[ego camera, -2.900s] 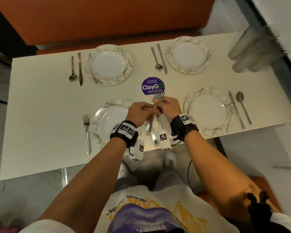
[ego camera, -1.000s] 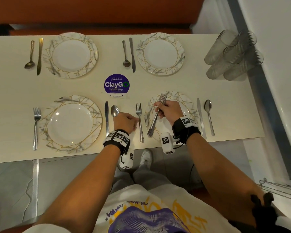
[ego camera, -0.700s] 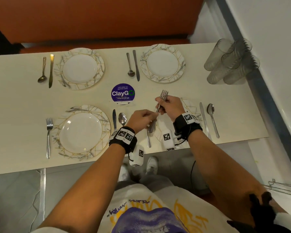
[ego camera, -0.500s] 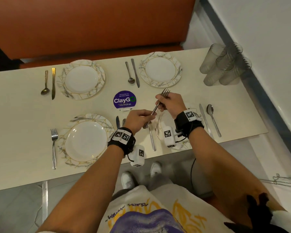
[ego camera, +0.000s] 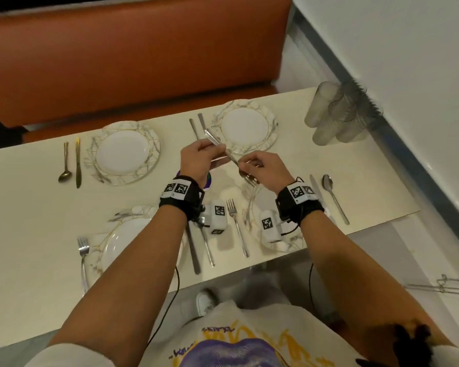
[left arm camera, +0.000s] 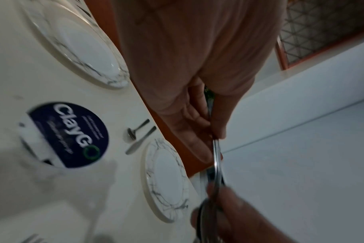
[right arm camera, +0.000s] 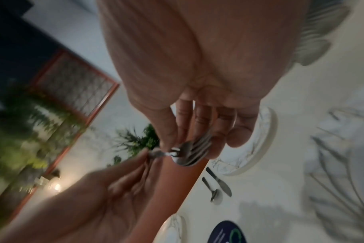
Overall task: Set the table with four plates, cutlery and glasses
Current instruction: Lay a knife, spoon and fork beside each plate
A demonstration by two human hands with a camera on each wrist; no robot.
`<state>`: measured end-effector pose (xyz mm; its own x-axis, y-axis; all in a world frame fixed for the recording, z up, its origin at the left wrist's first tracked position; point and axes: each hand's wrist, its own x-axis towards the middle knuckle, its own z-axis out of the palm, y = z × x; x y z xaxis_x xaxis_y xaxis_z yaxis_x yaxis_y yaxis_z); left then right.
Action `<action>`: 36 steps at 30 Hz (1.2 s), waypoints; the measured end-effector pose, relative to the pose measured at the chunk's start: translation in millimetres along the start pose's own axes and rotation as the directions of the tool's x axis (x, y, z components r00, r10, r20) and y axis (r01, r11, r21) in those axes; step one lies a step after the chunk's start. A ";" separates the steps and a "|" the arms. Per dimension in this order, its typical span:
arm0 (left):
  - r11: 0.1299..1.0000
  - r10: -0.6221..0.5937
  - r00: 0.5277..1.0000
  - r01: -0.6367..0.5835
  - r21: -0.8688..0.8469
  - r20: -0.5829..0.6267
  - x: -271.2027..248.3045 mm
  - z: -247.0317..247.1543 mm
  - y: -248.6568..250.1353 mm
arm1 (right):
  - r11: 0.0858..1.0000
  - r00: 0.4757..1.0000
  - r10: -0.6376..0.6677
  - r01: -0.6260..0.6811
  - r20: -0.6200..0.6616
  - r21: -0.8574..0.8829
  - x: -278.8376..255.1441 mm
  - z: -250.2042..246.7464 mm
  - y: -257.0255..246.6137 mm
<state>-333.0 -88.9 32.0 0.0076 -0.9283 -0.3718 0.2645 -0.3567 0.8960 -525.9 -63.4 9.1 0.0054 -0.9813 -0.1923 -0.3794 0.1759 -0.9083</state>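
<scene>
- Both hands, left hand (ego camera: pixel 196 161) and right hand (ego camera: pixel 263 169), pinch two silver metal forks (ego camera: pixel 224 152), now lifted toward the far marbled plates (ego camera: pixel 248 127).
- Near settings have forks; the far two lack them.

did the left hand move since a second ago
Yes. The left hand was low beside the near fork on the table; now it is past the purple sticker, up toward the far right plate, gripping the forks with the right hand.
</scene>
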 end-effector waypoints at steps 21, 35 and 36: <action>0.983 -0.054 0.981 0.084 0.161 -0.185 139.1 156.7 -29.6 | 0.985 0.968 0.123 -0.145 -0.218 -0.089 186.9 -133.1 89.6; 0.959 -0.153 0.967 0.195 0.204 -0.205 154.1 145.5 -58.3 | 0.897 0.927 0.301 -0.355 -0.225 -0.264 236.5 -134.4 138.5; 0.958 -0.155 0.966 0.199 0.208 -0.207 154.2 145.4 -59.5 | 0.898 0.924 0.306 -0.361 -0.231 -0.252 238.1 -134.6 139.4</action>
<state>-487.8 -226.1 -43.4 0.1659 -0.8194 -0.5487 0.0545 -0.5479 0.8347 -701.9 -283.0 -113.3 -0.3250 -0.8705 -0.3697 -0.5761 0.4922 -0.6525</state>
